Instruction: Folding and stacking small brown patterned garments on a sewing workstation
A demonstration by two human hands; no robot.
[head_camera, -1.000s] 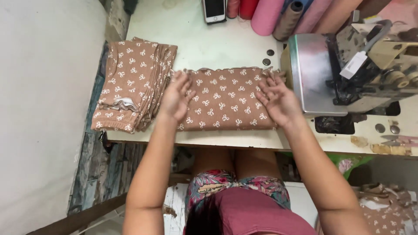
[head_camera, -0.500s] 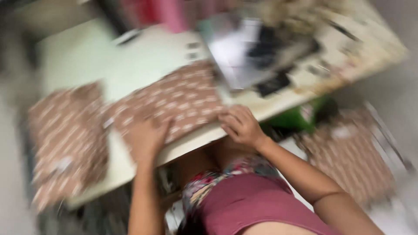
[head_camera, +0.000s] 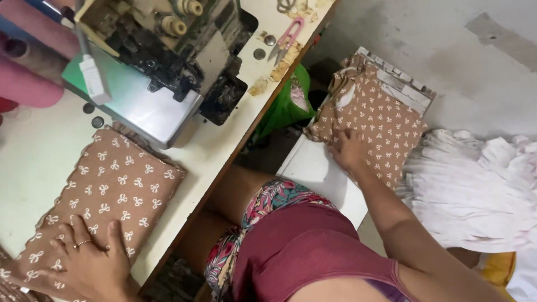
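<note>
The left hand [head_camera: 89, 260] lay flat, fingers spread, on the near corner of a folded brown garment piece [head_camera: 106, 196] printed with small white bows; its grip was not closed on anything, only pressing, which I took as a way to keep the folded cloth from sliding on the pale surface [head_camera: 33, 151]. A thin ring sat on one finger.

The right hand [head_camera: 348, 150] reached out to the far side, down beside the seat, its palm and fingers resting open on top of a stack of the same brown bow-print fabric [head_camera: 380, 120]. Whether the fingertips had begun to pinch a layer, I could not tell. That stack sat on a white box-like stand [head_camera: 319, 170] low beside the surface, probably so pieces were within arm's reach.

Just beyond the pressed cloth stood an overlock sewing machine [head_camera: 151, 61], with its metal bed close to the fabric's far edge. Further along the surface from the left hand lay small pink-handled thread snips [head_camera: 286, 38] and a few round metal discs, beside chipped edging. Pink fabric rolls [head_camera: 25, 72] lay behind the machine. Past the right hand, on the floor, was a heap of white ruffled cloth [head_camera: 475, 184], and a green bag [head_camera: 288, 106] hung under the surface's edge.
</note>
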